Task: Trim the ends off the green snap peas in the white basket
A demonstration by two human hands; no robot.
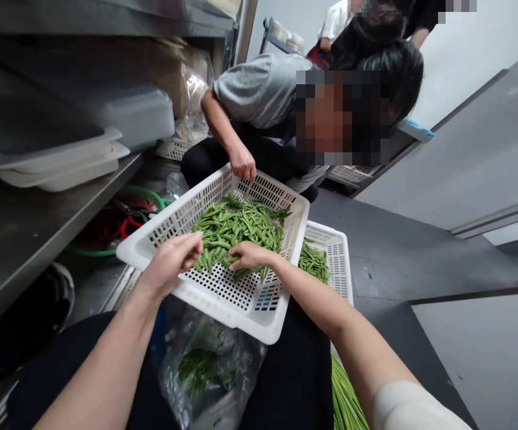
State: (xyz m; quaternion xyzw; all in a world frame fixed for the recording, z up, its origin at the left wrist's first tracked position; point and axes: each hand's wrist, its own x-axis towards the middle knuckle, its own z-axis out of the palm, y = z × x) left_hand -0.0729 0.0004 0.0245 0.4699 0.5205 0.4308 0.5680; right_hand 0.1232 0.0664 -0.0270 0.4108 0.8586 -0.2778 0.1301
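A white slatted plastic basket [252, 328] sits tilted over my knees, with a heap of green pea pods [241, 224] spread in it. My left hand [176, 257] is over the basket's near left side, its fingers curled closed; whatever they hold is hidden. Inside the basket, my right hand [247, 255] is at the near edge of the heap, thumb and fingers closed around a pod. Below the basket, a clear plastic bag [214, 382] with green scraps hangs between my legs.
Opposite, a crouching person's hand [242, 162] rests on the basket's far rim. A second white basket [342, 263] with pods stands at right, above long green stalks [346, 394]. A metal shelf [62, 239] with white tubs [57, 161] borders the left. A green-rimmed basket [93, 251] holds scissors.
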